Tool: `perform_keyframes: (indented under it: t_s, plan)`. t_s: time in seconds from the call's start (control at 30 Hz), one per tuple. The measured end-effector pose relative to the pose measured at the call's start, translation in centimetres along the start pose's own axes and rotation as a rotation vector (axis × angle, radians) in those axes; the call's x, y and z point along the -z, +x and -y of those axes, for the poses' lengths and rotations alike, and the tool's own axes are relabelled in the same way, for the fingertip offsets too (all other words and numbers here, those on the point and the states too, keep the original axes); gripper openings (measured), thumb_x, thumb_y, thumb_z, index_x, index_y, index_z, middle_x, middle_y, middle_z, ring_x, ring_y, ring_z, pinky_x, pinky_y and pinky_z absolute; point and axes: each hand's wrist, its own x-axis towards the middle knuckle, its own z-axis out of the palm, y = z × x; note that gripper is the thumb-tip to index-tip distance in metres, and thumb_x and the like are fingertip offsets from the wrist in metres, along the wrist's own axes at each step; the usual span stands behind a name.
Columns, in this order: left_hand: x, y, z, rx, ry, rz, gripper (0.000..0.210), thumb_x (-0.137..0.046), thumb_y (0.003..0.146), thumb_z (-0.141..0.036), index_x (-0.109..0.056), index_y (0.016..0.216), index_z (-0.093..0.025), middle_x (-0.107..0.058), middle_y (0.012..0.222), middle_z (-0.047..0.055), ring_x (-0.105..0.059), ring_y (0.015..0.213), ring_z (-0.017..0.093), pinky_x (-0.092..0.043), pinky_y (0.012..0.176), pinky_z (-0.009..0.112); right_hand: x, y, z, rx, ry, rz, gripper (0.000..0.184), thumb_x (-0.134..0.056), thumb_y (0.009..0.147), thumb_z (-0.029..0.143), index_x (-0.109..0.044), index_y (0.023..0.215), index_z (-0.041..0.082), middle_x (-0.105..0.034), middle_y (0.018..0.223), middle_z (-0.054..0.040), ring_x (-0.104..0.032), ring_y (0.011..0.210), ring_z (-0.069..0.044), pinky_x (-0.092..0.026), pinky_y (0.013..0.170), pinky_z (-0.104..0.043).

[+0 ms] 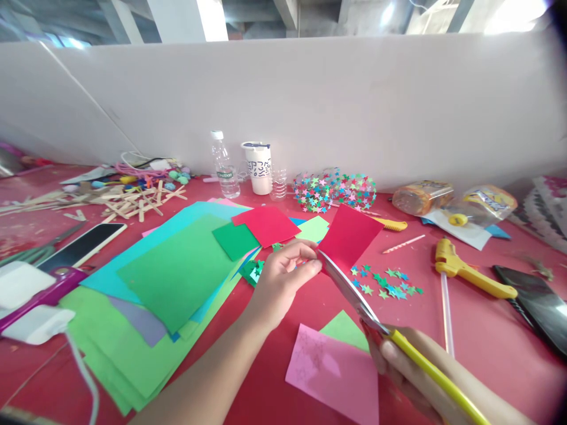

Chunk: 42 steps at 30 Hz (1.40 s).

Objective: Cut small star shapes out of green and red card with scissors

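My left hand (287,274) is closed in a pinch at the lower left corner of a red sheet of paper (352,236), which stands tilted above the table. My right hand (407,366) grips a pair of scissors (367,310) with long yellow handles, their metal blades pointing up and left. The blade tips reach the paper's edge beside my left fingertips; whether they touch it I cannot tell. Below the blades lie a pink sheet (332,372) with faint drawn marks and a light green piece (345,330). Small star cutouts (392,286) are scattered right of the red sheet.
Coloured sheets (177,271) are stacked at left, near a phone (82,245) and wooden sticks (137,203). A bottle (225,171), a cup (259,168) and star-filled containers (334,190) stand by the wall. At right lie a yellow glue gun (469,274) and a black phone (535,307).
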Motion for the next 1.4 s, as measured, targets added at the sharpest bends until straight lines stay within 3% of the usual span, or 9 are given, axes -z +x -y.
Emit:
perform_keyframes:
  t_s: [0.1,0.23,0.57,0.7,0.87,1.03,1.2,1.3,1.4]
  plan:
    - [-0.1,0.0,0.4,0.004,-0.005,0.007,0.009,-0.067,0.084,-0.021,-0.069,0.075,-0.022,-0.061,0.089,0.000,-0.057,0.094,0.017,-0.040,0.087,0.028,-0.5,0.4,0.3,0.037,-0.074,-0.027,0.077,-0.055,0.053,0.098,-0.064,0.070,0.024,-0.060,0.073,-0.0027,-0.056,0.074,-0.024,-0.051,0.070,-0.032]
    - [0.0,0.0,0.7,-0.014,-0.020,0.026,0.008,-0.065,0.085,-0.020,-0.068,0.077,-0.020,-0.060,0.085,0.000,-0.055,0.086,0.016,-0.040,0.081,0.028,-0.9,1.3,-0.1,0.026,-0.154,0.053,0.069,-0.051,0.067,0.093,-0.046,0.062,0.025,-0.045,0.058,0.0038,-0.045,0.056,-0.016,-0.042,0.053,-0.026]
    - [0.0,0.0,0.8,-0.034,-0.067,0.054,0.009,-0.064,0.086,-0.019,-0.068,0.078,-0.019,-0.051,0.076,-0.002,-0.050,0.079,0.015,-0.040,0.081,0.029,-0.3,1.0,1.5,0.050,-0.070,0.150,0.070,-0.053,0.062,0.095,-0.047,0.063,0.025,-0.042,0.056,0.0037,-0.038,0.054,-0.015,-0.034,0.050,-0.028]
    - [0.0,0.0,0.9,-0.039,-0.069,0.054,0.010,-0.063,0.086,-0.018,-0.069,0.078,-0.019,-0.051,0.078,-0.002,-0.049,0.080,0.015,-0.040,0.082,0.030,-0.7,1.2,0.4,0.075,-0.121,0.076,0.072,-0.046,0.063,0.098,-0.042,0.063,0.026,-0.040,0.054,0.0055,-0.036,0.048,-0.012,-0.030,0.040,-0.024]
    - [-0.1,-0.1,1.0,-0.022,-0.114,0.022,0.008,-0.066,0.086,-0.020,-0.070,0.079,-0.020,-0.054,0.079,-0.002,-0.051,0.081,0.015,-0.040,0.082,0.029,-0.8,1.9,-1.3,0.137,-0.197,0.057,0.065,-0.041,0.078,0.089,-0.040,0.065,0.025,-0.037,0.044,0.0102,-0.026,0.033,-0.006,-0.014,0.032,-0.022]
    - [-0.6,-0.1,1.1,0.117,-0.205,-0.070,0.007,-0.076,0.078,-0.024,-0.070,0.076,-0.020,-0.062,0.078,-0.002,-0.053,0.080,0.013,-0.039,0.080,0.025,0.0,2.3,-2.1,0.210,-0.135,-0.023,0.061,-0.051,0.080,0.083,-0.049,0.071,0.023,-0.038,0.048,0.0100,-0.029,0.038,-0.007,-0.020,0.036,-0.022]
    - [-2.0,-0.5,1.8,0.223,-0.109,0.093,0.009,-0.072,0.078,-0.024,-0.067,0.073,-0.019,-0.060,0.075,-0.002,-0.052,0.077,0.013,-0.039,0.077,0.025,0.2,3.3,-1.7,0.220,0.031,-0.227,0.037,-0.064,0.081,0.056,-0.060,0.083,0.020,-0.038,0.042,0.0122,-0.036,0.035,-0.009,-0.030,0.038,-0.022]
    - [-2.6,-0.9,2.1,0.257,-0.008,0.222,0.013,-0.069,0.081,-0.026,-0.063,0.072,-0.018,-0.056,0.074,-0.003,-0.049,0.075,0.013,-0.038,0.074,0.026,0.3,4.4,-1.3,0.220,0.094,-0.264,0.030,-0.066,0.077,0.049,-0.054,0.070,0.023,-0.044,0.039,0.0106,-0.040,0.033,-0.010,-0.032,0.037,-0.023]
    - [-2.8,-1.0,2.3,0.243,0.066,0.287,0.014,-0.066,0.084,-0.027,-0.060,0.075,-0.019,-0.054,0.076,-0.003,-0.047,0.075,0.014,-0.037,0.074,0.027,0.8,5.3,-1.2,0.253,0.135,-0.300,0.030,-0.065,0.075,0.043,-0.045,0.061,0.026,-0.038,0.035,0.0127,-0.039,0.030,-0.009,-0.032,0.037,-0.022]
